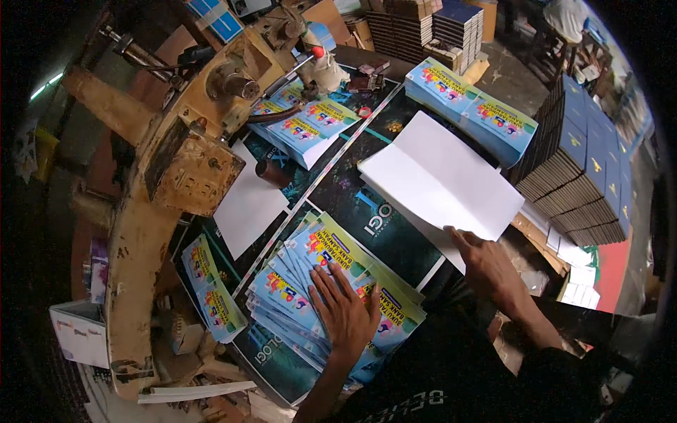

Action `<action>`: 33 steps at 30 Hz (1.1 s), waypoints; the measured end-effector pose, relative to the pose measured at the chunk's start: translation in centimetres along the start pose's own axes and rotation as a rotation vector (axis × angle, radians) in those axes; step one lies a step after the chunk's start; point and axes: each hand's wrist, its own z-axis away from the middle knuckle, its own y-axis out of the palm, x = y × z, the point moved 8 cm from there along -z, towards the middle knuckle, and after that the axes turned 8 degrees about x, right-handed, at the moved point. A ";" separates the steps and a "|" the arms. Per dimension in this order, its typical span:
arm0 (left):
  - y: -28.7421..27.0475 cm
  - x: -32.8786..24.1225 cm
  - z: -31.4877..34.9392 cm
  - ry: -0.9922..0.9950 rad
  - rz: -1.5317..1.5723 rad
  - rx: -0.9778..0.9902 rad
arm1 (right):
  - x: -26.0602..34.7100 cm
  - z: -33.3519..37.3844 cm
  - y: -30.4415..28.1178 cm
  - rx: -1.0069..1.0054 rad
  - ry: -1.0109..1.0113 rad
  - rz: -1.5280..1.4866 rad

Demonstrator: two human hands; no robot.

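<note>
My left hand (343, 310) lies flat, fingers spread, on a fanned pile of blue and yellow-green printed covers (282, 289) at the near middle of the table. To its right, my right hand (486, 268) has its fingers curled at the near edge of a stack of white sheets (441, 176). Its fingertips seem to pinch that edge, though the thumb is mostly hidden. The sheets lie partly opened, with a crease across them. Behind them stands a neat tall stack of the same printed covers (469, 109).
A worn beige machine (197, 169) arches over the table's left side. More printed covers (303, 123) lie beyond its head, and a small bundle (211, 289) sits at the left edge. White paper (250, 204) rests beneath the machine. Blue-covered book stacks (578, 162) rise at the right.
</note>
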 end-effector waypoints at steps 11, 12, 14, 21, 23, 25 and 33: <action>-3.7 1.7 -0.8 -0.039 0.417 -0.088 | 7.8 2.0 -0.7 0.087 -0.506 -0.855; -5.8 1.5 -0.4 0.007 0.464 -0.250 | 7.2 1.1 1.7 0.220 -0.397 -1.209; -5.4 0.8 -0.3 0.009 0.376 -0.210 | 5.9 0.1 6.6 0.311 -0.221 -1.375; -0.5 0.0 -0.3 0.127 0.130 0.003 | 2.1 -1.0 2.3 -0.293 -0.174 -0.146; -0.4 -0.1 -0.5 0.129 0.165 -0.004 | -1.8 -2.5 4.2 -0.226 0.044 0.097; -0.7 -0.2 -0.6 0.146 0.201 -0.015 | -2.7 -1.8 4.4 -0.205 -0.013 -0.038; 0.0 0.6 0.2 0.147 0.159 0.025 | 5.5 2.5 -3.5 -0.195 -0.214 -0.174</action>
